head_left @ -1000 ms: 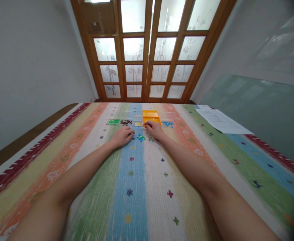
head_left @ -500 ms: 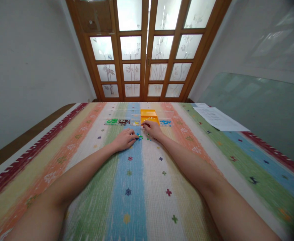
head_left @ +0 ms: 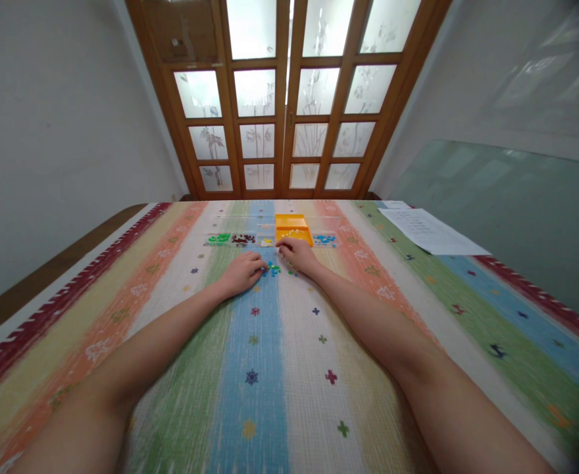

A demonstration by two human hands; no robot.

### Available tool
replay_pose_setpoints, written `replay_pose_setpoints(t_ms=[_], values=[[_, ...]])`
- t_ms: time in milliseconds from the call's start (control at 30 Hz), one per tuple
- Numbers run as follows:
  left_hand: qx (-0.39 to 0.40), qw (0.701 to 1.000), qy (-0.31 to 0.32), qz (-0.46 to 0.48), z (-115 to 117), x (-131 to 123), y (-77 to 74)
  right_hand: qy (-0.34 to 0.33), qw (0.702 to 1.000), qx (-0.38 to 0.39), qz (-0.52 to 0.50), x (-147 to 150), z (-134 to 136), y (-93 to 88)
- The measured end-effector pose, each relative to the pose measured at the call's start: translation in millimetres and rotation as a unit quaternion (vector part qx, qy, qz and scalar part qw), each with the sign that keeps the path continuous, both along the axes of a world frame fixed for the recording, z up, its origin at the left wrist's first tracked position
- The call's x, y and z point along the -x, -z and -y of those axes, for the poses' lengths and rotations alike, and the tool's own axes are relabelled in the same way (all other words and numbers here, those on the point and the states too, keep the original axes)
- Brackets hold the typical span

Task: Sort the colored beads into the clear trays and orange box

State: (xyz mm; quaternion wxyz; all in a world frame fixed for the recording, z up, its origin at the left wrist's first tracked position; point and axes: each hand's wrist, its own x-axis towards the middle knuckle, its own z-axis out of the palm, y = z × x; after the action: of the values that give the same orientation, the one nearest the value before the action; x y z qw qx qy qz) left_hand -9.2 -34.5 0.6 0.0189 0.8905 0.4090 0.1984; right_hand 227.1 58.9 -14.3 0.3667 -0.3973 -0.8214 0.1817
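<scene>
My left hand (head_left: 244, 273) rests on the cloth with its fingers curled together. Its fingertips are just left of a small pile of blue and green pieces (head_left: 272, 268), too small to name more closely. My right hand (head_left: 298, 255) is bent into a pinch at the front left corner of a yellow box (head_left: 289, 221) whose lid stands up. White pieces (head_left: 297, 234) lie in that box. Anything between the fingers of either hand is too small to make out. A few small pieces (head_left: 292, 272) lie under my right wrist.
Left of the yellow box, clear compartments hold green pieces (head_left: 219, 238), dark red pieces (head_left: 243, 239) and yellow pieces (head_left: 266, 241). On its right are blue pieces (head_left: 324, 240). Paper sheets (head_left: 430, 230) lie at the right on the striped tablecloth (head_left: 270, 408).
My left fingertips have drawn back a little to the left, off the blue and green pile, and more of the pile shows. My right hand stays at the yellow box's corner.
</scene>
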Motion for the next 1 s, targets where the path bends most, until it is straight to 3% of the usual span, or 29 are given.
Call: replay_pose_setpoints(t_ms=[700, 1000], values=[[-0.004, 1.000, -0.006, -0.015, 1, -1, -2.4, -0.017, 0.999, -0.021, 0.022, 6, 2, 6.3], [-0.001, 0.996, -0.059, 0.069, -6, 8, -0.7, -0.057, 0.995, -0.050, 0.071, 12, 10, 1.6]])
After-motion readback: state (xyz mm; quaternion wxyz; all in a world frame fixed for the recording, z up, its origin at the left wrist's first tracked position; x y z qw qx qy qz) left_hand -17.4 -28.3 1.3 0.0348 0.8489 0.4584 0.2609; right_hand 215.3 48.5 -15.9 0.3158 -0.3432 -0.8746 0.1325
